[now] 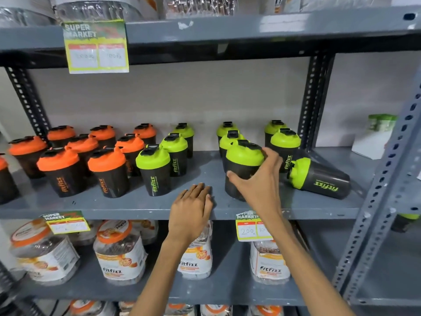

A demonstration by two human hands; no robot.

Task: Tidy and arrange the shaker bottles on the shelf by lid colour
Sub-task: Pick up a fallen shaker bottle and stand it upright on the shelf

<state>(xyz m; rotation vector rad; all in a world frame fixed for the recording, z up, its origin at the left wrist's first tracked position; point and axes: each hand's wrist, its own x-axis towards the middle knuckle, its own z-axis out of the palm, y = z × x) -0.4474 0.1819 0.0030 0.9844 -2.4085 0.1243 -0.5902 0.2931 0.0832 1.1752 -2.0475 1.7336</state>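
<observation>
Head view: right hand (pixel 259 183) grips green-lidded shaker (pixel 242 169); left hand (pixel 191 213) just beside.

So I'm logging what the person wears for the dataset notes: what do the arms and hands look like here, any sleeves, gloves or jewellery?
Both forearms are bare up to the bottom edge of the picture, with no sleeves in view. The left hand and the right hand wear no gloves. No rings, watch or bracelets show on either wrist.
</observation>
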